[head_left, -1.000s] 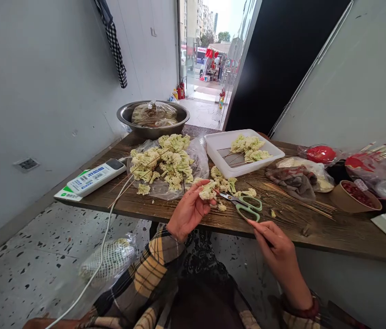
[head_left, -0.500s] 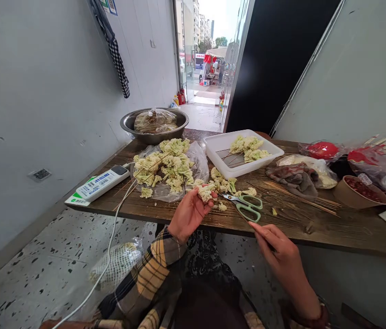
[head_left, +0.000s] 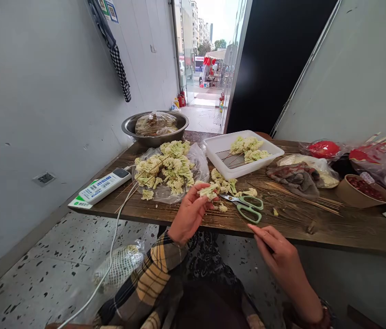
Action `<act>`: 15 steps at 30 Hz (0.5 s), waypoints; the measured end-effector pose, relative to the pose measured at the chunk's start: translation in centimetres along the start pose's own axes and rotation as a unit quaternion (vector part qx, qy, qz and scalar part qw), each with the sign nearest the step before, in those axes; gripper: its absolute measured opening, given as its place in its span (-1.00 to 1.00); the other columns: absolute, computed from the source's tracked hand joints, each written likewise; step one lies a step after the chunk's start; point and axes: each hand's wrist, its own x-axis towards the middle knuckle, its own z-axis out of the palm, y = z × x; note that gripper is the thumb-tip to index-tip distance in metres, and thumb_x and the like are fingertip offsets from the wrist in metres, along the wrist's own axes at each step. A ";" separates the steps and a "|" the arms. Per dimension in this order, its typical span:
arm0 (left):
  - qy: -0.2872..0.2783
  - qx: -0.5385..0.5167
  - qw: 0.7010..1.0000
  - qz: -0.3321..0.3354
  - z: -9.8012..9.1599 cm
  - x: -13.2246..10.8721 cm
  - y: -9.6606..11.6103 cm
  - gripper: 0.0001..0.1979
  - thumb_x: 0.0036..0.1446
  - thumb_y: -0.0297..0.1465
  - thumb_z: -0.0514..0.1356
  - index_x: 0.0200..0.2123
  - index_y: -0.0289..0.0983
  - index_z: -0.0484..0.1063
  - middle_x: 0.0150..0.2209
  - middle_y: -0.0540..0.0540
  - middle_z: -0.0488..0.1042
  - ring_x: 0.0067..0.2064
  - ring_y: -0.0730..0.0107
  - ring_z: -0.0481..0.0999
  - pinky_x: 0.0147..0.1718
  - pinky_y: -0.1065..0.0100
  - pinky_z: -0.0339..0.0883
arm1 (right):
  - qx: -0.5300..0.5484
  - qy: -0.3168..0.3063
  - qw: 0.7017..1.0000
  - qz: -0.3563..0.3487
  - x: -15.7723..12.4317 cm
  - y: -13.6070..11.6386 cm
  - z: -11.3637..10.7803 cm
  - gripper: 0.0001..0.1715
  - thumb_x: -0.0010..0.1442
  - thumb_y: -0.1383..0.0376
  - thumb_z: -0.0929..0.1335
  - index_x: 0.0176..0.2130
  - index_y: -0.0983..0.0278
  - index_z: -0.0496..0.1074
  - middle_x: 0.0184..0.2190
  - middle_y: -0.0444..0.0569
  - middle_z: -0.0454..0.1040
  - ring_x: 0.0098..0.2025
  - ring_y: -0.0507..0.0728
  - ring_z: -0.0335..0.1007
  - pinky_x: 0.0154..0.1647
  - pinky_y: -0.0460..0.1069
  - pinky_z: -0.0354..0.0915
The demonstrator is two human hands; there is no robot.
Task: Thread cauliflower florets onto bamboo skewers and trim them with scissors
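My left hand (head_left: 191, 214) is closed around a small cauliflower floret (head_left: 208, 192) over the table's front edge. To its right, my right hand (head_left: 275, 246) pinches the end of a thin bamboo skewer, hard to see against the dark wood, pointing towards the floret. Between the hands lie green-handled scissors (head_left: 250, 209), their blades reaching close to my left fingers. Loose florets (head_left: 225, 183) are scattered just behind. A larger pile of cauliflower (head_left: 175, 167) rests on a clear plastic bag. Skewered cauliflower (head_left: 247, 145) sits in the white tray (head_left: 225, 172).
A metal basin (head_left: 127, 125) with a bagged bundle stands at the back left. A white power strip (head_left: 105, 185) lies left, its cable hanging down. Several loose skewers (head_left: 319, 203), a crumpled cloth (head_left: 297, 183) and a paper bowl (head_left: 359, 194) of red contents occupy the right side.
The floret has turned in my left hand, showing more of its stem side, and the left fingers have shifted round it. My right hand stays nearly in place.
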 end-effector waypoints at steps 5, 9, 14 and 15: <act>-0.002 0.068 0.997 0.035 0.7 -0.5 -0.1 -0.70 0.02 -0.42 0.31 -0.12 -0.22 0.46 -0.13 -0.07 0.49 -0.23 0.39 0.45 -0.21 0.35 0.36 | 0.041 -0.004 0.999 -0.010 0.8 0.1 1.0 -0.62 0.32 0.31 0.24 0.09 0.16 0.42 -0.25 -0.01 0.52 -0.24 0.10 0.50 -0.25 -0.05 0.42; -0.013 0.063 0.997 0.039 0.8 -0.7 -0.2 -0.71 0.08 -0.34 0.28 -0.10 -0.22 0.45 -0.11 -0.09 0.47 -0.17 0.36 0.44 -0.16 0.33 0.37 | 0.054 0.009 0.998 -0.012 1.3 -0.1 2.1 -0.68 0.31 0.29 0.27 0.00 0.19 0.48 -0.19 0.00 0.57 -0.17 0.12 0.53 -0.17 -0.03 0.45; -0.009 0.077 0.997 0.029 0.4 -0.9 -0.2 -0.73 0.13 -0.29 0.23 -0.08 -0.20 0.43 -0.10 -0.08 0.45 -0.17 0.36 0.47 -0.19 0.35 0.38 | 0.046 0.034 0.998 -0.032 1.1 -1.1 2.8 -0.64 0.29 0.31 0.28 0.05 0.19 0.46 -0.09 0.01 0.58 -0.08 0.16 0.54 -0.07 0.04 0.46; -0.003 0.082 0.996 0.028 0.4 -0.8 -0.2 -0.71 0.13 -0.30 0.23 -0.06 -0.20 0.41 -0.07 -0.08 0.44 -0.17 0.36 0.47 -0.19 0.34 0.38 | 0.049 0.035 0.998 -0.035 1.0 -1.4 2.8 -0.62 0.29 0.32 0.28 0.08 0.20 0.44 -0.07 0.01 0.57 -0.07 0.15 0.54 -0.06 0.03 0.46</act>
